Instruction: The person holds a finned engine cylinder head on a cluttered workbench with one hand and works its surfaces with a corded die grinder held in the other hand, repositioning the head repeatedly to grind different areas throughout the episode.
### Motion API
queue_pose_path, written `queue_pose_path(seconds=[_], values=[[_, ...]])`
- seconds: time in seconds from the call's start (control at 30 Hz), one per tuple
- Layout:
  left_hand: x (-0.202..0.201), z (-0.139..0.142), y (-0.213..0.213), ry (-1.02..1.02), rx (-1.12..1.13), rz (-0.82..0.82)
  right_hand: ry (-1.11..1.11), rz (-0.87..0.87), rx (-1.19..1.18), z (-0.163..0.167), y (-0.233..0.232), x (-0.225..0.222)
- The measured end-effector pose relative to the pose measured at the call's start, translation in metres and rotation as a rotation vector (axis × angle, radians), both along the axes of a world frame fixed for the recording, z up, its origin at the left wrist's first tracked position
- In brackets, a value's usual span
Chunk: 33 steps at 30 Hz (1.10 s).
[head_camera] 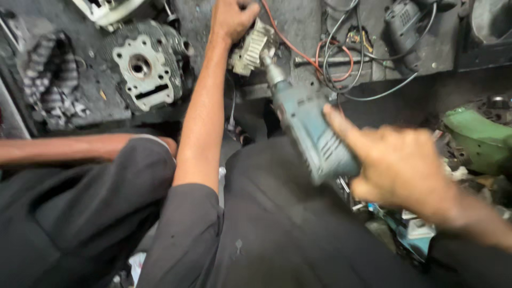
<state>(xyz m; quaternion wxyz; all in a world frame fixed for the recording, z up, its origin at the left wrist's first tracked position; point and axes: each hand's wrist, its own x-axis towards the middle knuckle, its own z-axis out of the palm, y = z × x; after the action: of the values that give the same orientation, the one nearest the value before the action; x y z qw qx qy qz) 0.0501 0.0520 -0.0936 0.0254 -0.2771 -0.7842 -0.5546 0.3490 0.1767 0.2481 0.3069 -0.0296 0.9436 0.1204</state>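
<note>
Grimy workshop bench (101, 101) filling upper frame. Left hand (230, 18) clamping finned metal part (250, 49) at top centre; rigid, sharp-edged, gripping by outer fins. Right hand (397, 165) wrapping teal power drill (312, 128) mid-frame, forefinger lying straight along body; heavy, oily, probably slippery, so holding at rear housing.

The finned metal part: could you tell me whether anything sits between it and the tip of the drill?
Nothing visible does. The drill, gripped by the right hand, has its tip right at the finned metal part, which the left hand holds.
</note>
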Motion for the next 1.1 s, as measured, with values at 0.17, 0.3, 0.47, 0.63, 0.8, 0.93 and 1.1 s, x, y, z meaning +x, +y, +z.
queue_pose_path(seconds=[0.17,0.3,0.47,0.63,0.8,0.93,1.1], values=[[0.000,-0.001,0.001,-0.223,-0.078,0.000,0.517,-0.267,-0.585,-0.056,-0.016,0.060],[0.000,-0.002,0.000,-0.128,-0.078,-0.014,0.569,-0.546,-0.752,-0.126,-0.013,0.098],[-0.002,-0.001,-0.005,-0.066,-0.065,-0.050,0.708,-0.655,-1.163,-0.229,0.015,0.141],[-0.005,0.005,-0.005,-0.066,-0.015,-0.075,0.537,-1.102,-1.917,-0.310,0.043,0.161],[-0.002,0.015,-0.006,-0.090,-0.084,-0.091,0.360,-1.318,-1.618,-0.273,0.121,0.134],[0.003,0.025,-0.006,-0.053,-0.090,-0.100,0.204,-1.045,-1.501,-0.202,0.171,0.065],[0.001,0.033,-0.006,-0.076,-0.093,-0.069,0.077,-0.637,-1.198,-0.124,0.184,-0.022]])
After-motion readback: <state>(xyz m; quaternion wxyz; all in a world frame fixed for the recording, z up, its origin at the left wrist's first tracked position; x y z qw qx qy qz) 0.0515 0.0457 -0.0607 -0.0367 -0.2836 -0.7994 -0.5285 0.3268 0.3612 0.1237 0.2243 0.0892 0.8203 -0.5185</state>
